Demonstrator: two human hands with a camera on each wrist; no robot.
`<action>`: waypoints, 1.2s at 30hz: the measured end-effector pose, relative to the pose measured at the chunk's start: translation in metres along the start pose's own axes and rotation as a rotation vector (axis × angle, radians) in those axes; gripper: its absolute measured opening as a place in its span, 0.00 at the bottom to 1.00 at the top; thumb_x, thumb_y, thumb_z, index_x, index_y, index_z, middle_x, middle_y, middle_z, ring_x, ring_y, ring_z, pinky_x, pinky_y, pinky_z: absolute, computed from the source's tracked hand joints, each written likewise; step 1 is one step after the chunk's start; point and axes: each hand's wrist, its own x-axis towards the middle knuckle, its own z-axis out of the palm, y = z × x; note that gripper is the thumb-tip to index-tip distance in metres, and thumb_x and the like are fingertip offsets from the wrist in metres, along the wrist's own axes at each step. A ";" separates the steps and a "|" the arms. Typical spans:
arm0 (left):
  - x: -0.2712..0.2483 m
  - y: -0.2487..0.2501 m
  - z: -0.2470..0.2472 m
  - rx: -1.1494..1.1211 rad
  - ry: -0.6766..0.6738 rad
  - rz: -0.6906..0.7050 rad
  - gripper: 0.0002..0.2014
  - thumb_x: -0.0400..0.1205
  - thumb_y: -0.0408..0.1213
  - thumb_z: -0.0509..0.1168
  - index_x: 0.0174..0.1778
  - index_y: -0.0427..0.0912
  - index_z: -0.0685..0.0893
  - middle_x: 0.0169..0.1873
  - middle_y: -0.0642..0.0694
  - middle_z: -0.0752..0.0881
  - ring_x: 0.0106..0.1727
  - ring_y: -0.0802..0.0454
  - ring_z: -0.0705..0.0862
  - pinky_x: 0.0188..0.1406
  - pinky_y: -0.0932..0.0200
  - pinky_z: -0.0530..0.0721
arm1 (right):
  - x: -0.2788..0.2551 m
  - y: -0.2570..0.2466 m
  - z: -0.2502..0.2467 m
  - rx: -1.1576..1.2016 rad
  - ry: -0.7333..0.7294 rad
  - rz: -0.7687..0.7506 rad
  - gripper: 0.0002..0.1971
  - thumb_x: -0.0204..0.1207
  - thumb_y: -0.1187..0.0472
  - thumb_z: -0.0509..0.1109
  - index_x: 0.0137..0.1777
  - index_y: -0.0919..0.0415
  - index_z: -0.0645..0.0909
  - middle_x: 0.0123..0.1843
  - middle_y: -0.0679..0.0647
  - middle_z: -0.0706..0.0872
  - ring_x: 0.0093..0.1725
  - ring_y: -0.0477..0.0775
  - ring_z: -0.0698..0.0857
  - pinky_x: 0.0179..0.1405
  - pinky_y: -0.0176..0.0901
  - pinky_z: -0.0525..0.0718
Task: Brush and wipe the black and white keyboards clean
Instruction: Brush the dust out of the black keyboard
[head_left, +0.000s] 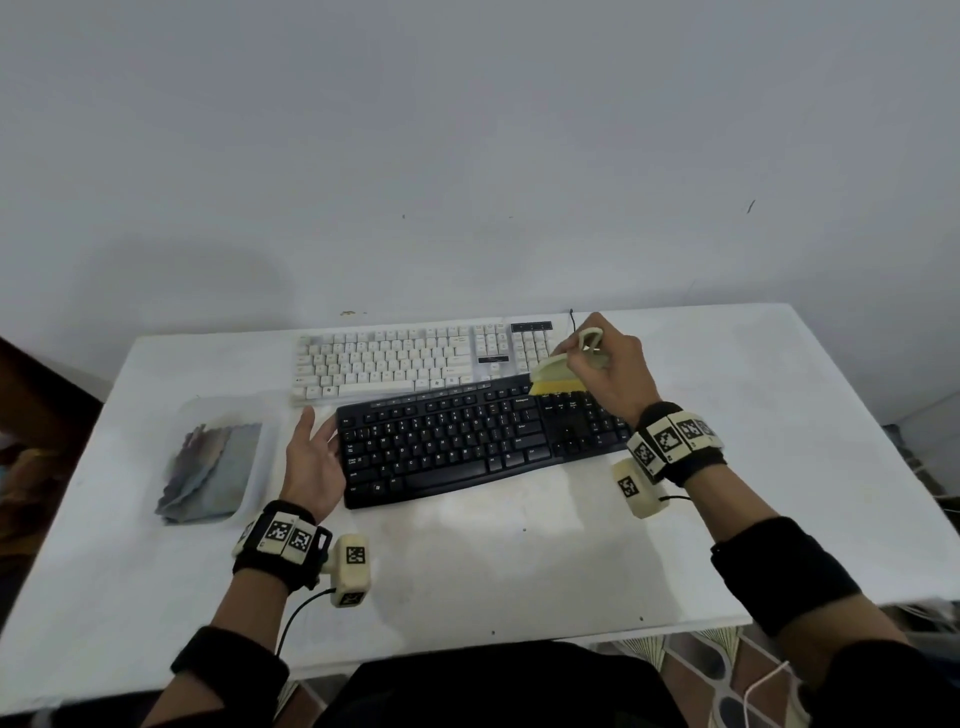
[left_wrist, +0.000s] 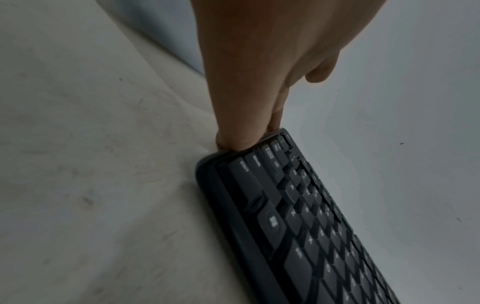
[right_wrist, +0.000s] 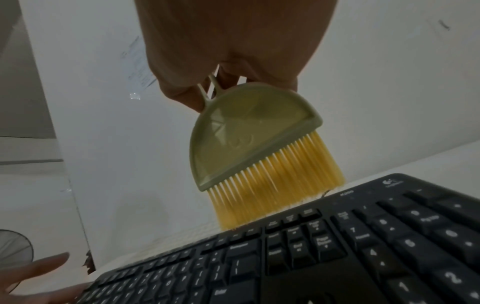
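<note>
A black keyboard (head_left: 483, 441) lies slightly askew on the white table (head_left: 467, 566), with a white keyboard (head_left: 415, 361) right behind it. My right hand (head_left: 608, 364) grips the looped handle of a small brush (head_left: 553, 376) with a pale green back and yellow bristles (right_wrist: 275, 185). The bristle tips touch the black keyboard's (right_wrist: 324, 257) top edge above the navigation keys. My left hand (head_left: 314, 457) stands edge-on with straight fingers (left_wrist: 241, 115) pressed against the black keyboard's (left_wrist: 298, 216) left end.
A clear shallow tray (head_left: 260, 467) with a folded grey cloth (head_left: 213, 473) sits left of the keyboards. A thin black cable (head_left: 572, 319) leaves the white keyboard toward the wall. Bare table lies in front of the black keyboard and to its right.
</note>
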 end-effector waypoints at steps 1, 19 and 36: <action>-0.001 0.001 0.001 -0.001 0.001 0.002 0.28 0.90 0.61 0.52 0.73 0.45 0.83 0.71 0.40 0.84 0.72 0.42 0.82 0.73 0.38 0.77 | 0.000 0.000 0.003 0.006 -0.018 -0.005 0.05 0.76 0.61 0.69 0.45 0.49 0.79 0.45 0.48 0.91 0.49 0.51 0.89 0.50 0.46 0.85; -0.001 0.000 0.000 -0.019 -0.007 -0.016 0.27 0.90 0.61 0.53 0.70 0.46 0.84 0.69 0.41 0.85 0.69 0.43 0.84 0.63 0.41 0.81 | -0.007 0.004 -0.007 0.003 -0.002 0.056 0.09 0.75 0.62 0.68 0.42 0.44 0.78 0.45 0.49 0.92 0.50 0.55 0.89 0.49 0.52 0.85; 0.001 -0.001 -0.001 -0.007 -0.010 -0.014 0.29 0.90 0.62 0.53 0.75 0.44 0.82 0.75 0.41 0.82 0.77 0.41 0.79 0.75 0.37 0.75 | -0.008 0.020 -0.002 -0.056 -0.058 0.105 0.07 0.76 0.64 0.69 0.44 0.50 0.79 0.44 0.47 0.90 0.47 0.51 0.87 0.46 0.46 0.84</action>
